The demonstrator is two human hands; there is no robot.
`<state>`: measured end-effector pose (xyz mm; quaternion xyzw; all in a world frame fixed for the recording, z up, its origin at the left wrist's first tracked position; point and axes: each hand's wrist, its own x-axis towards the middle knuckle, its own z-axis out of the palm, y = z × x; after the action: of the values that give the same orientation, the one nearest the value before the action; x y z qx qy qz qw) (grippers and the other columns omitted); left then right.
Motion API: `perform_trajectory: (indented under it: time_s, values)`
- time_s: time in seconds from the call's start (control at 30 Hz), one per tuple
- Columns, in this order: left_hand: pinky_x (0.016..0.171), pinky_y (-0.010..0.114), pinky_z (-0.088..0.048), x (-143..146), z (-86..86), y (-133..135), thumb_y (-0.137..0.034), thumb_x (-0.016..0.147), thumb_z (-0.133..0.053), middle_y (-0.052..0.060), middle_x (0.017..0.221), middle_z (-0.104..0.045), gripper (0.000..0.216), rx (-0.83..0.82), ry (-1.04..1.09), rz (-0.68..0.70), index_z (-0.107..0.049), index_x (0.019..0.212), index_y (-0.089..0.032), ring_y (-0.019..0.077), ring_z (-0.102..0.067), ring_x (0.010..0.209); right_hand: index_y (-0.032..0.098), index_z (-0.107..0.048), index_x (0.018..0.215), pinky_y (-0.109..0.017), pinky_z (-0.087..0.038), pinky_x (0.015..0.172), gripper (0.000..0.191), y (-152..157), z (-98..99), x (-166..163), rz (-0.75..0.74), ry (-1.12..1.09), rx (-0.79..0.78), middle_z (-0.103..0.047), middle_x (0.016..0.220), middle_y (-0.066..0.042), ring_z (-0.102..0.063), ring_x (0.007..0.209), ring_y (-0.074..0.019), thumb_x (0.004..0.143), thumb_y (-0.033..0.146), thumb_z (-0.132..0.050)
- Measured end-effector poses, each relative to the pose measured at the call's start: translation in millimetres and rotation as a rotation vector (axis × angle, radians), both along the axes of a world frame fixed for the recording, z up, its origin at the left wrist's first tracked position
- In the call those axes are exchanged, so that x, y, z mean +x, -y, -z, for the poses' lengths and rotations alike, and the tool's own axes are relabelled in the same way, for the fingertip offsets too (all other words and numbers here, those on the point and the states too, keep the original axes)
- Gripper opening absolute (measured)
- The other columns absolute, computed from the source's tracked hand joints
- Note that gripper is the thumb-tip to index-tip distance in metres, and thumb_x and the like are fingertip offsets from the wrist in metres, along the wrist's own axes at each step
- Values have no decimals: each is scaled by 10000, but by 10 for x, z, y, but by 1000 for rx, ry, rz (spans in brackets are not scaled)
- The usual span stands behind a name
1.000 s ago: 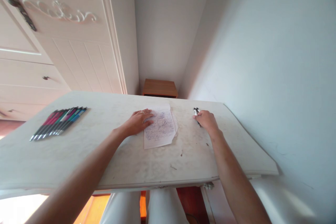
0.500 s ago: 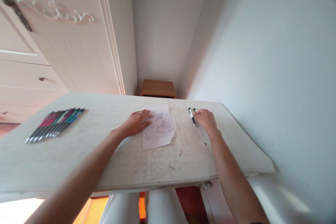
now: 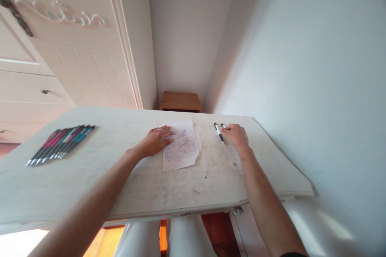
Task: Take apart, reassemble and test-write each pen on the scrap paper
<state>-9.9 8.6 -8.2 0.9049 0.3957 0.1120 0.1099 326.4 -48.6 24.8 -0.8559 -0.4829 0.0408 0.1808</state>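
Observation:
Flat on the left part of a scribbled sheet of paper lies my left hand, fingers stretched out, a ring on one of them. The sheet is covered in dense pen scrawl, and its right edge is torn, with another piece of paper showing beneath. To the right, my right hand is closed on a white pen with a black end; most of that pen is hidden by the fingers. Just left of it, a second white pen with black grip rests on the table.
A row of several coloured pens lies side by side at the table's left. The worn white table meets a pale wall on the right. Behind it stand a white cabinet and a small wooden stand.
The view has shifted very slightly. Both hands keep their places, the left on the paper and the right on the pen.

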Motion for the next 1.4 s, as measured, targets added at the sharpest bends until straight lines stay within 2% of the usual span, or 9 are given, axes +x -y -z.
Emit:
perform_trajectory:
  time_s: [0.1,0.3,0.43,0.53,0.7,0.87,1.1,1.27,1.4]
  values:
    - [1145,441,-290,-5,13,-6,-506,949,-349,121,1457,-477,535,7,10,5,-560,1328,-192,265,-382,1387,264,-752,884,-288,-430,638,261,12,-26,53,44,-4,89,-748,942,-82,-674,885,-252,819,435,-564]
    - [1138,448,-304,-4,33,-16,-494,942,-366,109,1444,-495,507,13,27,1,-574,1308,-212,268,-398,1377,269,-771,869,-290,-441,638,193,6,20,94,30,-60,-51,-747,965,-87,-679,892,-265,749,326,-632]
    - [1137,448,-304,-1,25,-11,-491,939,-374,116,1443,-494,507,8,36,0,-578,1304,-205,270,-397,1377,270,-759,886,-293,-461,670,203,3,16,86,41,-44,-12,-744,977,-81,-678,910,-258,769,355,-616]
    - [1143,439,-292,-1,12,-3,-487,947,-359,125,1459,-474,525,2,8,2,-558,1330,-189,264,-377,1391,268,-731,981,-303,-473,713,254,1,12,107,58,-15,35,-737,1023,-75,-669,966,-260,788,371,-602]
    - [1147,446,-284,1,-1,5,-501,956,-335,115,1464,-469,533,0,-1,5,-554,1336,-199,268,-373,1392,233,-720,1052,-326,-484,722,337,-16,55,171,76,-7,-73,-721,1075,-128,-667,999,-293,762,381,-633]
    - [1146,433,-287,1,-9,10,-497,955,-346,108,1466,-469,516,5,-9,5,-551,1335,-214,253,-376,1392,255,-744,1014,-327,-487,726,286,-30,73,207,88,-9,-88,-722,1091,-119,-667,1003,-290,768,343,-627]
    - [1148,427,-286,7,4,-1,-489,952,-354,118,1465,-468,529,3,-13,-3,-551,1340,-186,256,-375,1392,247,-780,942,-291,-478,720,261,-39,107,252,70,-11,-45,-749,1018,-99,-683,950,-256,809,226,-556]
    - [1150,423,-285,1,15,-6,-502,954,-336,101,1466,-470,535,4,-6,-1,-555,1338,-200,255,-372,1393,216,-785,853,-253,-467,726,207,-72,166,266,-44,-63,59,-765,904,-79,-688,887,-216,805,260,-588]
    - [1151,424,-281,1,-1,8,-492,950,-353,107,1467,-468,529,-3,-8,-3,-554,1338,-193,259,-372,1394,211,-780,818,-237,-461,695,184,-80,169,240,-102,-147,122,-756,774,-50,-679,742,-176,786,267,-608]
